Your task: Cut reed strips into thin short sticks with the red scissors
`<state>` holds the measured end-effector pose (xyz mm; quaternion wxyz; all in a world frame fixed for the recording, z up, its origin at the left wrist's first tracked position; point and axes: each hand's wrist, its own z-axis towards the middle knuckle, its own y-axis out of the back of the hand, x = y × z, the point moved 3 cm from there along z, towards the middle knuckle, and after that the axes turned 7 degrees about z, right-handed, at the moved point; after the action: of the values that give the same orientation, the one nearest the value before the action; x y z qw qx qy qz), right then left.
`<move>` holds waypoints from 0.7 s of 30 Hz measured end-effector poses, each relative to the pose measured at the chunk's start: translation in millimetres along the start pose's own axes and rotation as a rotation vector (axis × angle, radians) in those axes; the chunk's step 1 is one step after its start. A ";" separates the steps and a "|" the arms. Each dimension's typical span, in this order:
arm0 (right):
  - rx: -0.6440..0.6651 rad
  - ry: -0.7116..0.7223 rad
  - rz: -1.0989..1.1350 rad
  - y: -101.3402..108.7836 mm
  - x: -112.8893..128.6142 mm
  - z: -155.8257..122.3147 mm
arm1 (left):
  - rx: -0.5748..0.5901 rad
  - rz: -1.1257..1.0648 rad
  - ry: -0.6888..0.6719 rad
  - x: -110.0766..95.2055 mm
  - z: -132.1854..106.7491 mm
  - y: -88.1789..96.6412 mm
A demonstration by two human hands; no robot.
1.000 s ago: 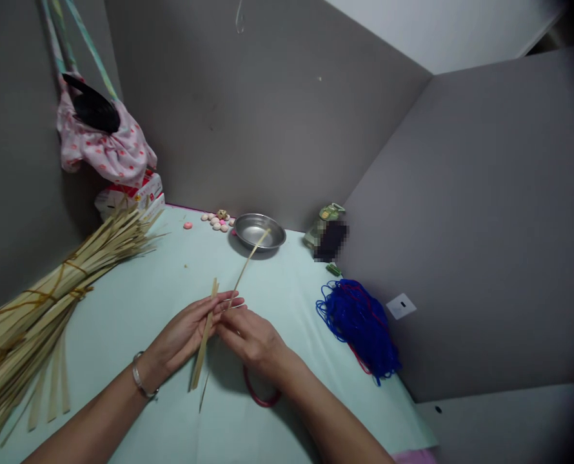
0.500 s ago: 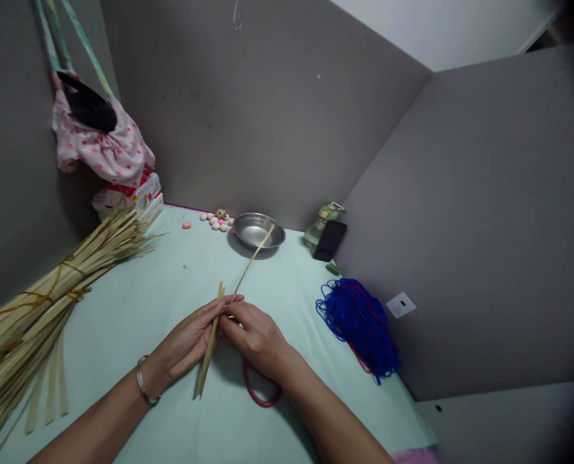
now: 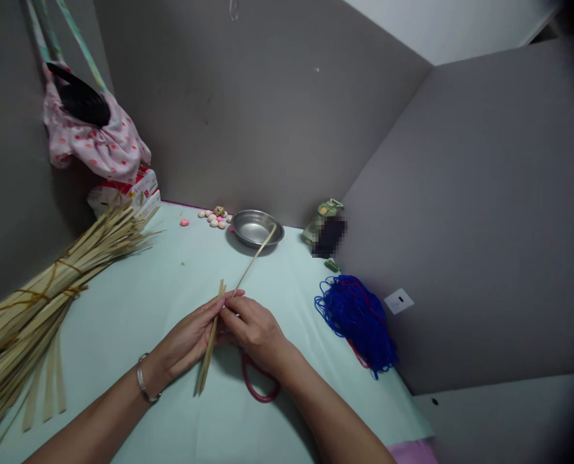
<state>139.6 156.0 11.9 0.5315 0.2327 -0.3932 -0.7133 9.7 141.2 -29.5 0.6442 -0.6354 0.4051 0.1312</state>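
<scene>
Since the earlier pictures, the flat strips have slid up a bit in the hands, so their top ends now poke out above the fingers, and the two hands sit closer together. The left hand [image 3: 190, 335] holds the flat strips [image 3: 211, 341] with its fingers pressed along them. The right hand [image 3: 255, 332] pinches the thin strip [image 3: 254, 256] at the place where it meets the flat ones. The thin strip points up and away toward the metal bowl [image 3: 257, 227], and its far end lies over the bowl's rim. All this happens just above the worktop [image 3: 137, 309], near the middle. It looks like the person is lining up the strips and joining the thin one to them. The next move likely calls for a tight pinch, so the strips do not slip apart. A red ring [image 3: 258, 386] lies under the right wrist. A big bundle of strips [image 3: 40, 296] lies to the left, and blue cord [image 3: 359, 319] lies to the right.
</scene>
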 end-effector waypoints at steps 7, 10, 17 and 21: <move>0.017 0.000 0.025 0.6 2.0 2.2 | -0.019 0.012 -0.013 1.4 2.7 0.1; 0.028 -0.011 0.034 0.6 1.8 1.7 | -0.021 0.021 -0.016 0.8 2.0 -0.5; 0.053 -0.033 0.012 0.5 2.1 2.1 | -0.007 0.102 -0.035 -0.5 0.0 -1.6; 0.023 -0.023 0.002 2.1 2.6 2.0 | -0.022 0.101 -0.029 -1.9 -1.5 -3.9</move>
<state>138.4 153.9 15.0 0.5248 0.2300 -0.4076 -0.7110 10.7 139.9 -25.3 0.6354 -0.6192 0.4259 0.1774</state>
